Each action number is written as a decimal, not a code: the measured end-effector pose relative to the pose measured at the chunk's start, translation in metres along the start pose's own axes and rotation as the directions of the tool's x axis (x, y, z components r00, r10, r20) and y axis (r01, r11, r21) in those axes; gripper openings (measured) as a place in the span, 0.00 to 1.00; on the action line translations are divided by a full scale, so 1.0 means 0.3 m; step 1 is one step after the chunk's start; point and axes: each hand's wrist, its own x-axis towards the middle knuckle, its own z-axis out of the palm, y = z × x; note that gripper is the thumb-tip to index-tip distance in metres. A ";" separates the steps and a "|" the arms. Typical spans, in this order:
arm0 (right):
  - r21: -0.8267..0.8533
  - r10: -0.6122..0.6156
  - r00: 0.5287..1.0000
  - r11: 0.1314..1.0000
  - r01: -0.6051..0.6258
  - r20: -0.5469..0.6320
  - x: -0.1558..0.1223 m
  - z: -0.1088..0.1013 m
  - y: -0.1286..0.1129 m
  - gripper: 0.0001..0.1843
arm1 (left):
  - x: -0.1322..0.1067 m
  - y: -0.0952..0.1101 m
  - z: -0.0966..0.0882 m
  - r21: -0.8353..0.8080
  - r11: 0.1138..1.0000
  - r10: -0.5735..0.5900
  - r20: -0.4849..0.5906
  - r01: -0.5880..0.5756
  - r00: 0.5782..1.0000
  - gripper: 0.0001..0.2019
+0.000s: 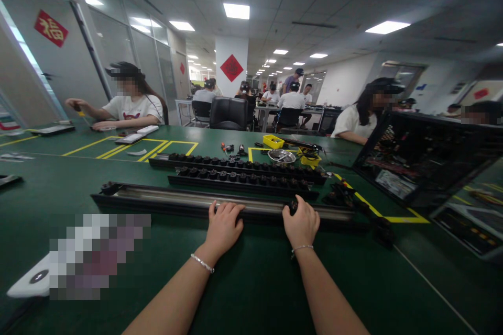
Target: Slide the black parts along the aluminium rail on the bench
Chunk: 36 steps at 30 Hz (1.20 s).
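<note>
A long black channel housing (168, 200) with a bare metallic inside lies across the bench in front of me. My left hand (225, 226) holds it near the middle, fingers bent over its near wall. Further right, my right hand (302, 224) is closed around a small black round socket module (291, 206) at the channel; the fingers partly hide it. Another black piece (110, 187) sits at the channel's left end. Just behind lie two similar black strips, the nearer strip (236, 180) and the farther strip (220, 161), both lined with round black modules.
A metal dish (281, 156), a yellow tray (273, 141) and screwdriver-like tools stand behind the strips. Loose black parts (341, 194) lie at the right end. An open computer case (428, 159) stands right. A white device (29, 277) lies front left. Co-workers sit across the bench.
</note>
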 end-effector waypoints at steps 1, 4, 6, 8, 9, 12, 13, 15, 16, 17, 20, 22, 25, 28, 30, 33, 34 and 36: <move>-0.003 0.003 1.000 1.000 -0.003 -0.001 0.000 -0.001 0.000 0.28 | 0.000 0.000 0.000 -0.001 1.000 0.001 0.000 -0.001 1.000 0.15; -0.001 0.018 1.000 1.000 -0.018 0.012 0.001 -0.005 -0.002 0.28 | 0.000 0.000 -0.001 -0.004 1.000 -0.001 0.000 0.001 1.000 0.15; 0.001 0.027 0.999 1.000 -0.027 0.023 0.002 -0.010 -0.004 0.28 | 0.001 0.000 -0.002 -0.005 1.000 -0.001 0.003 0.001 1.000 0.15; 0.004 0.031 0.999 1.000 -0.031 0.027 0.002 -0.013 -0.007 0.28 | 0.001 0.000 -0.003 -0.006 1.000 0.000 0.008 0.000 1.000 0.15; 0.005 0.033 0.999 0.999 -0.033 0.027 0.001 -0.015 -0.009 0.28 | 0.001 0.000 -0.003 -0.006 1.000 0.001 0.010 -0.001 1.000 0.15; 0.004 0.037 0.999 0.999 -0.037 0.030 0.002 -0.018 -0.010 0.27 | 0.001 -0.001 -0.003 -0.002 1.000 0.000 0.011 0.000 1.000 0.15; 0.002 0.040 0.999 0.999 -0.040 0.034 0.003 -0.019 -0.009 0.27 | 0.001 -0.001 -0.003 0.000 1.000 -0.002 0.010 0.002 1.000 0.15; 0.002 0.048 0.998 0.999 -0.048 0.043 0.007 -0.021 -0.004 0.27 | 0.001 -0.001 -0.004 0.003 1.000 -0.004 0.010 0.003 1.000 0.16; 0.003 0.050 0.998 0.999 -0.051 0.046 0.009 -0.022 -0.001 0.27 | 0.001 0.000 -0.005 0.003 1.000 -0.003 0.011 0.003 1.000 0.16; 0.005 0.052 0.998 0.999 -0.052 0.047 0.011 -0.023 0.003 0.27 | 0.001 0.000 -0.006 0.003 1.000 -0.002 0.011 0.002 1.000 0.16; 0.007 0.044 0.998 0.999 -0.045 0.046 0.018 -0.024 0.015 0.27 | 0.002 0.000 -0.007 -0.002 1.000 0.002 0.014 -0.002 1.000 0.15; 0.000 0.042 0.998 0.999 -0.042 0.042 0.019 -0.024 0.020 0.27 | 0.002 0.000 -0.008 -0.004 1.000 0.004 0.012 -0.004 1.000 0.15; -0.021 0.038 0.999 0.999 -0.037 0.026 0.018 -0.023 0.022 0.27 | 0.003 0.000 -0.009 -0.005 1.000 0.006 0.010 -0.006 1.000 0.15; -0.033 0.025 1.000 0.999 -0.025 0.010 0.017 -0.021 0.024 0.27 | 0.003 0.001 -0.013 -0.004 1.000 -0.003 0.020 0.003 1.000 0.16; -0.030 0.025 1.000 0.999 -0.024 0.008 0.019 -0.021 0.028 0.27 | 0.004 0.003 -0.015 -0.007 1.000 -0.009 0.030 0.009 1.000 0.16; -0.012 0.038 0.999 0.999 -0.038 0.003 0.023 -0.021 0.035 0.28 | 0.004 0.003 -0.014 -0.011 1.000 -0.009 0.033 0.010 0.999 0.16; -0.004 0.041 0.999 0.999 -0.041 0.000 0.025 -0.021 0.037 0.28 | 0.004 0.003 -0.013 -0.011 1.000 -0.008 0.029 0.009 1.000 0.16; 0.002 0.046 0.999 0.999 -0.046 -0.007 0.026 -0.020 0.041 0.28 | 0.003 0.001 -0.011 -0.010 1.000 -0.006 0.023 0.006 1.000 0.16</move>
